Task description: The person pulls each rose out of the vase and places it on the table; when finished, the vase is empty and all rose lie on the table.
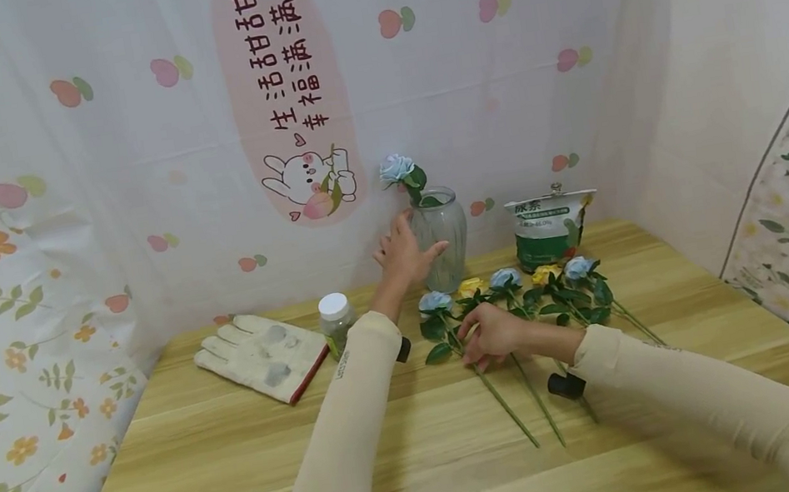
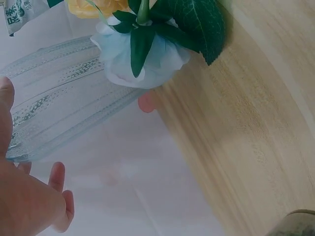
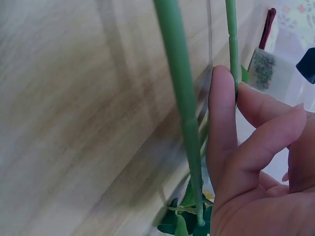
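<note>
A ribbed clear glass vase [image 1: 443,243] stands at the back of the table, with one blue rose [image 1: 396,167] leaning from its mouth. My left hand [image 1: 404,257] is at the vase's left side, fingers spread and thumb across its front; in the left wrist view the other fingers stand off the glass. Lower right, my right hand [image 1: 493,333] pinches the green stem [image 3: 233,44] of the leftmost blue rose [image 1: 436,301] between thumb and finger. Beside it lie yellow roses [image 1: 472,286] and more blue roses [image 1: 579,268], stems toward me.
A white work glove [image 1: 266,356] with grey patches lies at the left. Next to it stands a small white-lidded jar [image 1: 336,317]. A green and white pouch [image 1: 551,231], clipped at the top, stands at the back right. Printed cloth [image 1: 495,97] hangs behind the table.
</note>
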Demonstrator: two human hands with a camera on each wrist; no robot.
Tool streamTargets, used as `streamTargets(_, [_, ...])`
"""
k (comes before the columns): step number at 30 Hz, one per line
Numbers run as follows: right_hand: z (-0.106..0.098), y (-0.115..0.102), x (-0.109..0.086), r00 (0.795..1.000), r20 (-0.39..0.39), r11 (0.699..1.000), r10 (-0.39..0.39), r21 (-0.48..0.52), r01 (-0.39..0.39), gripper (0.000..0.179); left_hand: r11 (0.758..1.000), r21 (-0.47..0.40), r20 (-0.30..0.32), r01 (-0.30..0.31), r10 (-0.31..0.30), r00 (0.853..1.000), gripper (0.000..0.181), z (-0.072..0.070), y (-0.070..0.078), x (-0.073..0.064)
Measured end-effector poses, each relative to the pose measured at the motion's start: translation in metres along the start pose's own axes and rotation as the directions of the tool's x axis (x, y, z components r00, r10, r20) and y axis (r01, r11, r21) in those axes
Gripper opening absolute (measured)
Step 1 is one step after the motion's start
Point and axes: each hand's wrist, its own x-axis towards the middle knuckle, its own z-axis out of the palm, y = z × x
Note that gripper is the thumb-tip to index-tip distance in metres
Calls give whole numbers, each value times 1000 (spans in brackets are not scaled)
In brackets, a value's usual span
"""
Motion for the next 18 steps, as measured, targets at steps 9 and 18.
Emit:
streamTargets(9, [-3,1,2,1000,-29,1000,-12,-28,11,28,1000,-2,2,-7,7,1000,88,-1,2,2])
streamTargets(18, [-8,-3,-1,998,-42,998,-40,-45,38,35,999,-30,0,-21,21,1000,88,-2,-1,0])
